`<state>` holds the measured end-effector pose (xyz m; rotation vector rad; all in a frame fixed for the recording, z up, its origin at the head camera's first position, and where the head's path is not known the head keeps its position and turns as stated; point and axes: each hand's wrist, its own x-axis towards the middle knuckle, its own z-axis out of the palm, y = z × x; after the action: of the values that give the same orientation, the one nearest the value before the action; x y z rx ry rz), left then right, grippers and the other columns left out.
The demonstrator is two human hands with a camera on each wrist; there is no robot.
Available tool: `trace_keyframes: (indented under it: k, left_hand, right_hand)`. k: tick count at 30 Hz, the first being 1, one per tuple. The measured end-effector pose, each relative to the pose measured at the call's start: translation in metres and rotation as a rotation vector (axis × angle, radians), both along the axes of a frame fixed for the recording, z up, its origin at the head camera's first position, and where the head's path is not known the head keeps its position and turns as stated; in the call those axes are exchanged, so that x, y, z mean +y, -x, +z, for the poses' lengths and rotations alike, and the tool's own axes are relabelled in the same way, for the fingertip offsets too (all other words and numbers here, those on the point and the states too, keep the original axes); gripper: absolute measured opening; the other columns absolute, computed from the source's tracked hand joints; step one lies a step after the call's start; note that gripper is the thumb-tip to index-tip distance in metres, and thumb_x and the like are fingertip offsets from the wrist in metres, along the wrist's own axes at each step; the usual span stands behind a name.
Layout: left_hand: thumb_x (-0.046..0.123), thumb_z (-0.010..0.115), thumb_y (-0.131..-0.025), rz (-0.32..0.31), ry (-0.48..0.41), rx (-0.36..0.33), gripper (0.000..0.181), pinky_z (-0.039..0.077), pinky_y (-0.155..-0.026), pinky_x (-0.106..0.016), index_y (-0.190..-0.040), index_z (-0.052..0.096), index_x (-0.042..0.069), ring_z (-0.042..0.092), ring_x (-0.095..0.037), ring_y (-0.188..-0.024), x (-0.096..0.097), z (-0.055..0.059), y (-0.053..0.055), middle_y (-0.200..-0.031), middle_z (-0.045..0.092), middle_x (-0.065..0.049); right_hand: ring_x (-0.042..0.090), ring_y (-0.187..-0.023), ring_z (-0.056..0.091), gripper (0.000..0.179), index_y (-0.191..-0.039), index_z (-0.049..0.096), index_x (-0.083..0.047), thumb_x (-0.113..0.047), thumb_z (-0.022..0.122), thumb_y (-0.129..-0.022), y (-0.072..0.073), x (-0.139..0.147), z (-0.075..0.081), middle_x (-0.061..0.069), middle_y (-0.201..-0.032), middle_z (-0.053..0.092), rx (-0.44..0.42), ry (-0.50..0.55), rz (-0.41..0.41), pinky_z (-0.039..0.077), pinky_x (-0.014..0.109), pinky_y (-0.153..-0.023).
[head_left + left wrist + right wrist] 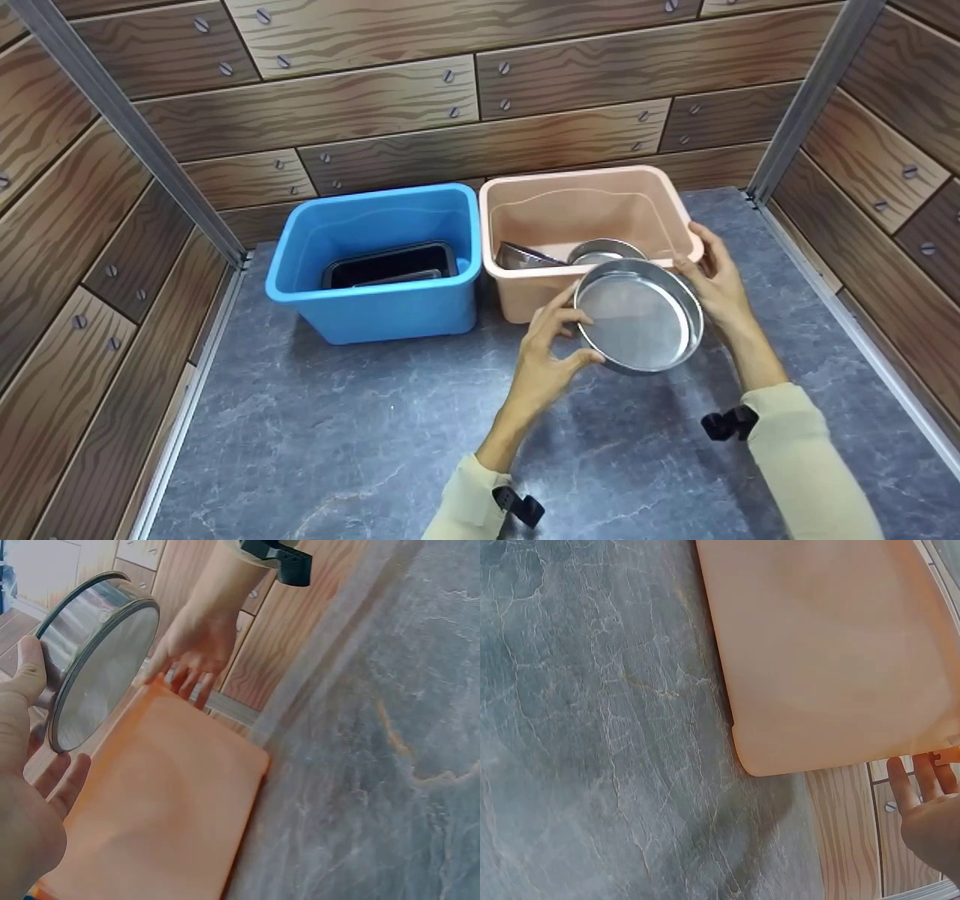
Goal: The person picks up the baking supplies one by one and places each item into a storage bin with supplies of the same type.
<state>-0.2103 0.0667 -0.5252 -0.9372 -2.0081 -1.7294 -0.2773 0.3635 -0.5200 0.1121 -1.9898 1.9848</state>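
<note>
My left hand (pixel 546 356) pinches the near-left edge of a round metal sieve (pixel 637 315), thumb below and fingers over its rim. The sieve is held tilted in front of the peach bin (pixel 536 289), and its fine-mesh bottom faces outward in the left wrist view, where the sieve (pixel 101 660) stands nearly on edge. At the bin's right end, my right hand (pixel 716 289) grips the rim, thumb on top and fingers along the outside. Inside that bin lie another round metal pan or sieve (pixel 606 249) and a dark shiny piece (pixel 517 255), both partly hidden by the front wall.
A blue bin (pixel 390 311) stands left of the peach one, with black rectangular trays (pixel 390 264) inside. Both bins are set on a grey marbled surface (pixel 337 450). Wood-patterned walls (pixel 375 97) with metal corner posts (pixel 814 97) enclose the back and sides.
</note>
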Motion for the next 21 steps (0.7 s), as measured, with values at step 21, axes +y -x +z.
trace_keyframes:
  k: [21]
  left_hand:
    - [0.041, 0.081, -0.075, 0.089, -0.053, -0.026, 0.049, 0.058, -0.09, -0.037, -0.115, 0.067, 0.017, 0.06, -0.018, -0.104, -0.009, 0.027, 0.012, -0.159, 0.049, -0.003]
  right_hand:
    - [0.025, -0.144, 0.038, 0.058, -0.156, 0.035, 0.006, 0.002, 0.059, -0.103, 0.002, 0.002, 0.001, 0.026, -0.161, 0.034, 0.02, -0.045, -0.018, 0.03, 0.022, -0.121]
